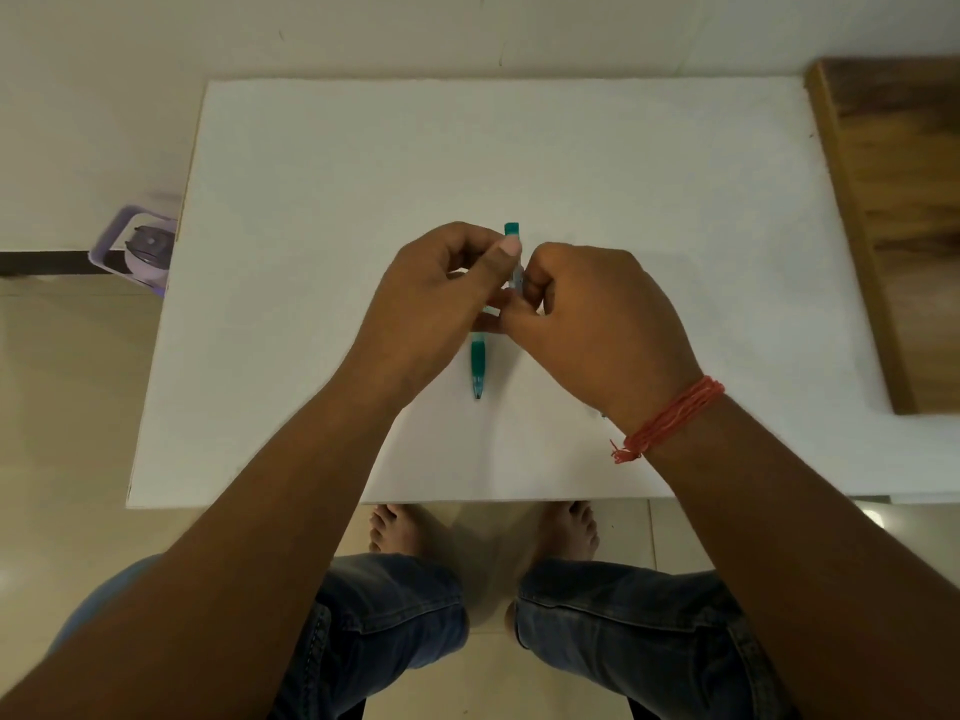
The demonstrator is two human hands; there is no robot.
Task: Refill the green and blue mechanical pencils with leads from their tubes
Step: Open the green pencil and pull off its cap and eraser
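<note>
Over the middle of the white foam board [675, 200], the left hand [431, 304] pinches a clear lead tube with a green cap [513, 252] while the right hand [597, 324] pinches at the green plastic mechanical pencil [478, 366]. Apparently the green refill is underway; next calls for steady alignment. Open board all around, edges well apart

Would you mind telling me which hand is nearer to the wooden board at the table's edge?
Right. The right hand lies between the green pencil and the wooden board; the left hand is farther, on the pencil's other side.
</note>
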